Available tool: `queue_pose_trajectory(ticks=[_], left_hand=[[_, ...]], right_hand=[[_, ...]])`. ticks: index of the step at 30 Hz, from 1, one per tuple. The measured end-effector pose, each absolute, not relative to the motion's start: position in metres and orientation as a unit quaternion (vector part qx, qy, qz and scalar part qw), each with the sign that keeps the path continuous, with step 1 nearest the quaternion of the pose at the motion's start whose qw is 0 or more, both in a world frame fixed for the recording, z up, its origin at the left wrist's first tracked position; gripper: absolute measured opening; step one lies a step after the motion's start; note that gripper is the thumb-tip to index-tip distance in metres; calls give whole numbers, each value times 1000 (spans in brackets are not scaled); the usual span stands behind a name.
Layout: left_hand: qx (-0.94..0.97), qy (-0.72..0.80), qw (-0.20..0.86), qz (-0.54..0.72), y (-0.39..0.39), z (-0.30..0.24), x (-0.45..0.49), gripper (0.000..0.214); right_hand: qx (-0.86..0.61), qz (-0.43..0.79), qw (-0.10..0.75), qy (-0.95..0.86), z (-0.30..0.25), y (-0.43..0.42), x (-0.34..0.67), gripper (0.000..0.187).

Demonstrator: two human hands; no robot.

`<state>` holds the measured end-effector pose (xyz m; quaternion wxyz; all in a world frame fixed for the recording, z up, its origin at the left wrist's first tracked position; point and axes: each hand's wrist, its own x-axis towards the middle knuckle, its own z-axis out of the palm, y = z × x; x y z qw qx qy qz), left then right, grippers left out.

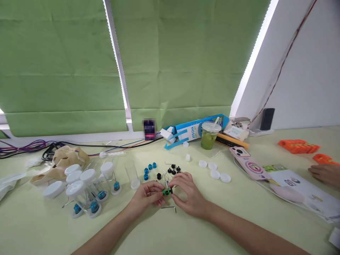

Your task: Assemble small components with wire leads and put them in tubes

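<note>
My left hand (148,194) and my right hand (187,193) meet over the pale green table (170,230). Both pinch a small green part (167,192) between their fingertips, and a thin metal hex key (166,183) stands up out of it. Another hex key (169,208) lies on the table just below my hands. Small blue caps (149,169) and black knobs (171,169) are scattered just beyond my fingers.
Clear plastic vials with white lids (85,191) stand at the left, one open vial (132,173) beside them. Loose white lids (215,173), an iced green drink (209,135), a pink phone (247,161), papers and cables lie around. Another person's hand (325,173) rests at the right edge.
</note>
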<state>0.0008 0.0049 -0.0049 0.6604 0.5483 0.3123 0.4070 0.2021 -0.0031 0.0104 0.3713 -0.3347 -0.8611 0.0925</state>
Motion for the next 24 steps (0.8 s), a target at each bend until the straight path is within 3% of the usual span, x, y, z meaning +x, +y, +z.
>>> queue_pose_trajectory(ticks=[13,24], left_hand=[[551,308,663,403,4,-6,0,17],[550,312,659,406,4,-5,0,18]], right_hand=[[-328,90,359,-869,11,-3,203,20],[-341,106,357,-863,14,-4,202,31]])
